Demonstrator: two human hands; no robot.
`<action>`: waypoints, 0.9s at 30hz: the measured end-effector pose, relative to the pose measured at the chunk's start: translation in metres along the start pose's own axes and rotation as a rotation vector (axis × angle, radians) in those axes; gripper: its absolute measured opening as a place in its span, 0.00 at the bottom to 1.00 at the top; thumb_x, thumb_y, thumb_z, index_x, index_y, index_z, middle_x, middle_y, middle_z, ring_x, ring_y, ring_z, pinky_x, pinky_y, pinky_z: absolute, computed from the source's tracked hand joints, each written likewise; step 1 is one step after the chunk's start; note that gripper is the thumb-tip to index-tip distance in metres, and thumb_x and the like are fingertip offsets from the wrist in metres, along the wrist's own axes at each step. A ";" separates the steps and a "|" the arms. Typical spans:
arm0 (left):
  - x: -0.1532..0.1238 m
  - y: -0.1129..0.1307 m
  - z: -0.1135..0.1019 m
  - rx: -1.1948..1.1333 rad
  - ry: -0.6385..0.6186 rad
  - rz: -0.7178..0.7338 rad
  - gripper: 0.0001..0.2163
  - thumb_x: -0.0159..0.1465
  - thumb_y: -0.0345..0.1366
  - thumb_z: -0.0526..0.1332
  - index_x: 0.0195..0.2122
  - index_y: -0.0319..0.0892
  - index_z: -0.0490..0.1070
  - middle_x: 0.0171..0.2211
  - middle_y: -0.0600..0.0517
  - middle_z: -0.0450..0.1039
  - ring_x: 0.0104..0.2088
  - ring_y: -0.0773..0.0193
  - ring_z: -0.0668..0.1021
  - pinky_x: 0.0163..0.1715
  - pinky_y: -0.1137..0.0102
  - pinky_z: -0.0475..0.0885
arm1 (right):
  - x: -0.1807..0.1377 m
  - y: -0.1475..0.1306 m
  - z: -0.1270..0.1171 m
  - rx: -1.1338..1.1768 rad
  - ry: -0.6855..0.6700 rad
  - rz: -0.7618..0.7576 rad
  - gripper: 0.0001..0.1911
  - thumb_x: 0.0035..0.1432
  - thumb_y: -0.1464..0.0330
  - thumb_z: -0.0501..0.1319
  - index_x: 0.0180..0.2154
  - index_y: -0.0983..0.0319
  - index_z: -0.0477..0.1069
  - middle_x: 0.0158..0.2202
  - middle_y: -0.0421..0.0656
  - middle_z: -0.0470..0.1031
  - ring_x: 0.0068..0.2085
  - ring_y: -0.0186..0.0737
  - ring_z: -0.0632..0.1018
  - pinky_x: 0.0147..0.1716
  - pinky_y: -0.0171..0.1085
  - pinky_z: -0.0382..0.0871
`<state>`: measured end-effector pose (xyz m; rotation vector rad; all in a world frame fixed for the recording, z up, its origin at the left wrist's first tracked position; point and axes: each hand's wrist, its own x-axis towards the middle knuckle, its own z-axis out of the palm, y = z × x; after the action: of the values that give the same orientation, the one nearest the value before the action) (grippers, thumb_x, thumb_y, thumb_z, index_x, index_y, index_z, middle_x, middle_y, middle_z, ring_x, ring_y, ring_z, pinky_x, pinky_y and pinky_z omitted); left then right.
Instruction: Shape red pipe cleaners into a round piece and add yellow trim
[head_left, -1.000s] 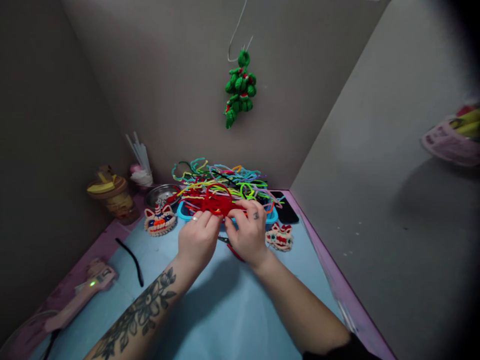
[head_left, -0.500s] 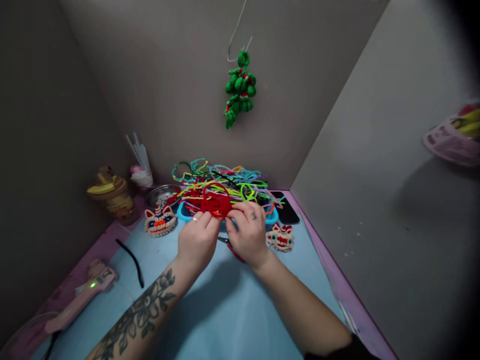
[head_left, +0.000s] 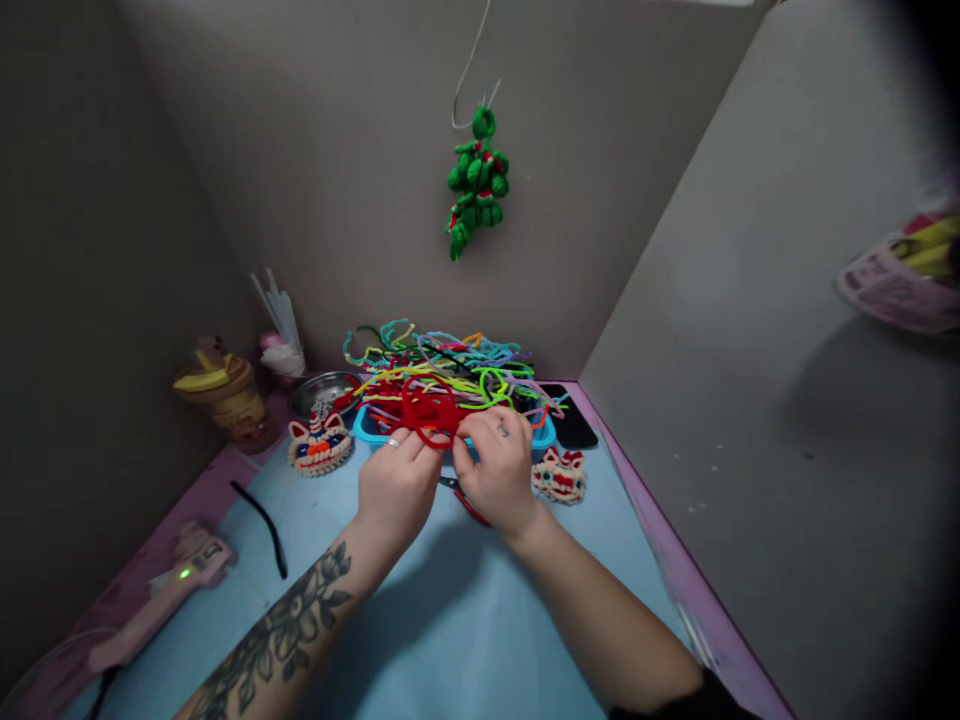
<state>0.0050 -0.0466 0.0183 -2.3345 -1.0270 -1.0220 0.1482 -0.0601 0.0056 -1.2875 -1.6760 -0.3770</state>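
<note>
My left hand (head_left: pixel 397 488), with a ring on one finger, is closed on a looped red pipe cleaner (head_left: pixel 430 382) at its lower left. My right hand (head_left: pixel 496 468) pinches the same piece from the right, fingertips close to those of my left hand. The loops stand up above my fingers, in front of the blue tray (head_left: pixel 367 428) heaped with coloured pipe cleaners (head_left: pixel 487 350). Its lower end is hidden by my fingers. Under my right hand lies a cutting tool with red handles (head_left: pixel 472 508), partly covered.
Two lion-head figures flank my hands, one on the left (head_left: pixel 321 446) and one on the right (head_left: pixel 560 476). A metal bowl (head_left: pixel 325 388), a brown cup (head_left: pixel 229 400), a glue gun (head_left: pixel 161 600), a black strip (head_left: pixel 262 525) and a phone (head_left: pixel 576 418) lie around the blue mat (head_left: pixel 465 640).
The red loop has tipped and sits slightly lower, its ring now wider and reaching down to my fingertips. Both hands stay nearly in place.
</note>
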 end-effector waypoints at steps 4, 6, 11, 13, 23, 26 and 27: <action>0.000 -0.008 0.001 -0.158 0.001 -0.152 0.06 0.65 0.32 0.57 0.34 0.41 0.73 0.29 0.50 0.75 0.31 0.63 0.75 0.33 0.69 0.68 | 0.003 0.000 -0.002 0.079 -0.006 0.032 0.03 0.56 0.69 0.61 0.35 0.58 0.69 0.38 0.43 0.76 0.44 0.45 0.71 0.48 0.46 0.61; 0.001 -0.014 0.002 -0.318 0.028 -0.273 0.06 0.65 0.34 0.57 0.35 0.41 0.73 0.32 0.51 0.76 0.33 0.64 0.76 0.34 0.71 0.70 | 0.006 0.003 -0.004 0.188 0.044 0.111 0.06 0.56 0.67 0.61 0.37 0.59 0.69 0.39 0.45 0.74 0.44 0.45 0.72 0.47 0.46 0.64; 0.003 -0.021 0.004 -0.573 0.110 -0.523 0.07 0.63 0.38 0.60 0.33 0.41 0.74 0.31 0.52 0.76 0.30 0.66 0.76 0.26 0.74 0.69 | 0.015 0.017 -0.007 0.485 -0.009 0.399 0.08 0.58 0.65 0.58 0.29 0.60 0.71 0.33 0.43 0.71 0.38 0.41 0.73 0.39 0.41 0.70; 0.004 -0.020 0.005 -0.608 0.135 -0.535 0.06 0.62 0.38 0.60 0.33 0.42 0.75 0.31 0.51 0.77 0.30 0.66 0.77 0.26 0.74 0.69 | 0.016 0.021 -0.004 0.615 -0.088 0.454 0.09 0.57 0.62 0.60 0.30 0.60 0.74 0.35 0.44 0.72 0.39 0.41 0.75 0.40 0.40 0.71; 0.007 -0.014 0.007 -0.705 0.064 -0.409 0.04 0.60 0.35 0.62 0.31 0.43 0.75 0.29 0.52 0.77 0.29 0.67 0.75 0.27 0.73 0.68 | 0.012 0.014 0.008 1.037 -0.163 0.716 0.14 0.51 0.57 0.64 0.25 0.61 0.74 0.41 0.46 0.76 0.51 0.46 0.73 0.51 0.45 0.66; 0.008 -0.012 0.007 -0.758 0.008 -0.458 0.04 0.59 0.36 0.62 0.31 0.42 0.75 0.28 0.53 0.76 0.26 0.68 0.74 0.25 0.74 0.67 | 0.012 0.012 0.009 1.092 -0.177 0.774 0.14 0.49 0.58 0.65 0.23 0.61 0.71 0.38 0.45 0.76 0.48 0.45 0.74 0.50 0.45 0.66; 0.008 -0.011 0.007 -0.783 -0.014 -0.493 0.05 0.60 0.37 0.61 0.30 0.42 0.74 0.28 0.53 0.76 0.25 0.68 0.73 0.24 0.74 0.66 | 0.012 0.011 0.010 1.106 -0.169 0.801 0.14 0.48 0.58 0.66 0.22 0.60 0.70 0.37 0.44 0.76 0.47 0.45 0.74 0.50 0.45 0.66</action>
<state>0.0033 -0.0316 0.0203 -2.7206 -1.4421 -1.8712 0.1530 -0.0420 0.0071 -0.9785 -1.0281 1.0225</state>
